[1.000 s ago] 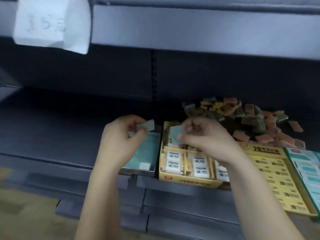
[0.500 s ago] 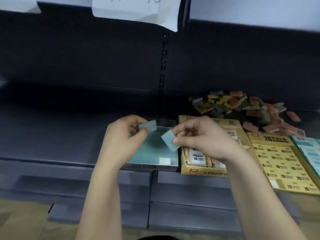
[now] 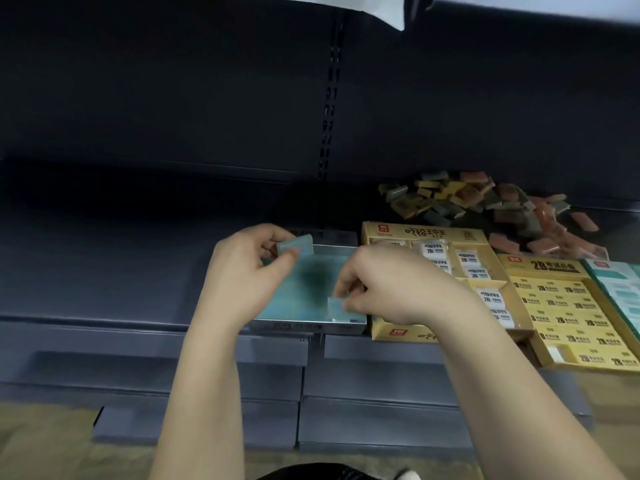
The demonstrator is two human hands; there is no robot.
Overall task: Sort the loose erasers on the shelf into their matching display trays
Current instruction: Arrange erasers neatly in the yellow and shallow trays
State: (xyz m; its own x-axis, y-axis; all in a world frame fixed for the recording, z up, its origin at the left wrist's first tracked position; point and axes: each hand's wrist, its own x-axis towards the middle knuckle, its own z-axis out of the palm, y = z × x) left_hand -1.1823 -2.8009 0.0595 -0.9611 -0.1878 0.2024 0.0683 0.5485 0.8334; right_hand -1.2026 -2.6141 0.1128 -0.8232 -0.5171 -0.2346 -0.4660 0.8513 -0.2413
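Pinching a teal eraser (image 3: 296,244) between thumb and fingers, the left hand (image 3: 242,278) hovers over the far left corner of the teal tray (image 3: 308,285). The right hand (image 3: 391,289) pinches a second teal eraser (image 3: 335,308) low at the tray's near right corner. A pile of loose erasers (image 3: 502,209) lies far right on the shelf (image 3: 104,265).

Four trays sat along the shelf (image 3: 104,271) front: open tray (image 3: 311,329) leftmost, second tray (image 3: 415,233) just beside it, then third tray (image 3: 561,306) and fourth tray (image 3: 620,289). Behind the second and third lay the eraser pile (image 3: 502,206). The left hand (image 3: 242,271) held a first eraser (image 3: 295,244) over the open tray's back edge, and the right hand (image 3: 391,289) a second eraser (image 3: 335,308) at its front-right corner.
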